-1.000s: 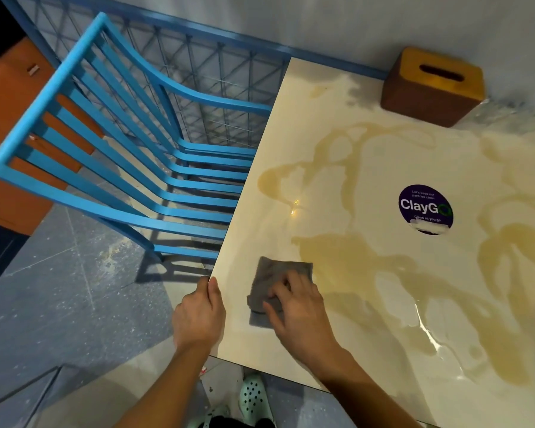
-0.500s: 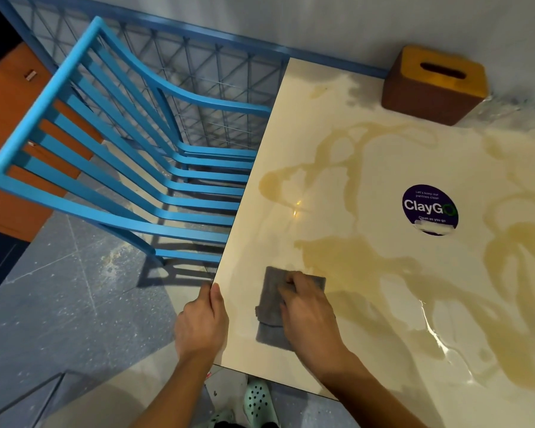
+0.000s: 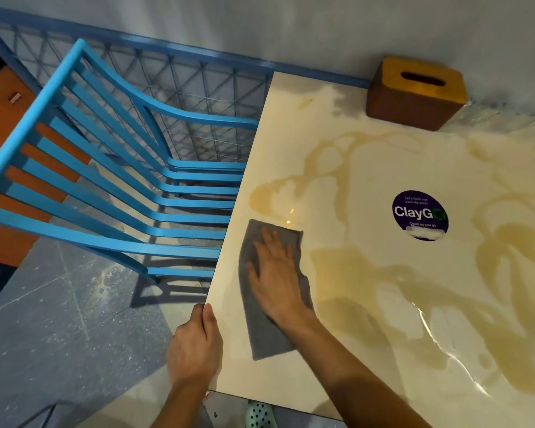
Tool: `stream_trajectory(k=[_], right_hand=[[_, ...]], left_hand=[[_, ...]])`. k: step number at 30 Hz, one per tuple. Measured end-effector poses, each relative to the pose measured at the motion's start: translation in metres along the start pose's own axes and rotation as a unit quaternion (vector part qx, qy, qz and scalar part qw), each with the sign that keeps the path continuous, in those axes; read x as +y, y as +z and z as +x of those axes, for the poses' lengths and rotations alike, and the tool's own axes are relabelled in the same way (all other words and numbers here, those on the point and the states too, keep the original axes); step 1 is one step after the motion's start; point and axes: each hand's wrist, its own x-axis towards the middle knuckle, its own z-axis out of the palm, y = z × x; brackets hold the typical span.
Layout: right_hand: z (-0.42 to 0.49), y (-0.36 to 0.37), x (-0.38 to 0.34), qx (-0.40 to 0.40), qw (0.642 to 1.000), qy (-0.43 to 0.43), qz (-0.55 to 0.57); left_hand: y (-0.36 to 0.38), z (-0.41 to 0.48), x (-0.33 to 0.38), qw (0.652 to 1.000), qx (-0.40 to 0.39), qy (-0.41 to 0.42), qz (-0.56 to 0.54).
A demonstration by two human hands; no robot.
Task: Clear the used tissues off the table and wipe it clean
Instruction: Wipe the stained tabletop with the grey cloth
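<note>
Wiping has only just got going, by the look of it. The right hand point(image 3: 275, 273) lies flat with fingers straight and spread, pressing a grey cloth point(image 3: 264, 335) onto the counter point(image 3: 368, 186) close to its left edge, near the front corner. The left hand point(image 3: 195, 344) is curled over that same edge just beside the cloth and grips it, I'd guess to steady the person. I can see no used tissues anywhere on the counter, so I take that half of the job as finished, at least for the part in view. The wiping half is mostly ahead: a yellowish spill point(image 3: 346, 267) sprawls in wet, shining branches from just beyond the cloth's far end across to the right side, and only the strip round the cloth looks free of it. Counting up: two hands, one cloth, and one brown tissue box point(image 3: 414, 94) standing at the far end by the wall, nothing showing through its slot. There is also one round purple sticker point(image 3: 420, 215) and one blue slatted chair point(image 3: 121, 186) pulled up at the left. The spill's patches run together, so I can't number them.
</note>
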Motion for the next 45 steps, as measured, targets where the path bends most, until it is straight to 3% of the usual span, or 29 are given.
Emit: stream_trajectory(k=[4,11,19,25,28,31,33,40,42,45], right_hand=[[-0.037,0.029,0.012,-0.011,0.994,-0.046,-0.101],[-0.037,0.017,0.042,-0.046,0.981,-0.106,-0.158],[-0.011,0.001,0.042,-0.059,0.985,-0.082,-0.137],[-0.011,0.018,0.026,-0.002,0.991,-0.007,-0.134],[-0.038,0.024,0.024,-0.033,0.987,-0.078,-0.139],[-0.048,0.014,0.053,-0.074,0.959,-0.19,-0.197],[-0.038,0.004,0.069,-0.081,0.952,-0.215,-0.201],[-0.015,0.013,0.035,-0.032,0.986,-0.035,-0.16],[-0.021,0.022,0.025,-0.029,0.986,-0.04,-0.162],[-0.041,0.022,0.032,-0.064,0.974,-0.122,-0.179]], left_hand=[[0.0,-0.002,0.003,1.0,-0.005,-0.01,0.018],[-0.003,0.006,0.005,1.0,-0.021,0.0,0.008],[0.001,0.074,0.059,0.998,-0.027,0.053,-0.024],[0.009,0.082,0.063,0.997,0.001,0.061,-0.048],[0.007,0.083,0.061,0.996,-0.002,0.065,-0.064],[0.006,0.086,0.058,0.995,-0.019,0.07,-0.075],[0.007,0.087,0.057,0.993,-0.018,0.068,-0.091],[0.01,0.087,0.057,0.992,-0.001,0.027,-0.12],[0.01,0.087,0.057,0.991,0.005,0.022,-0.129],[0.008,0.086,0.057,0.992,-0.006,0.037,-0.118]])
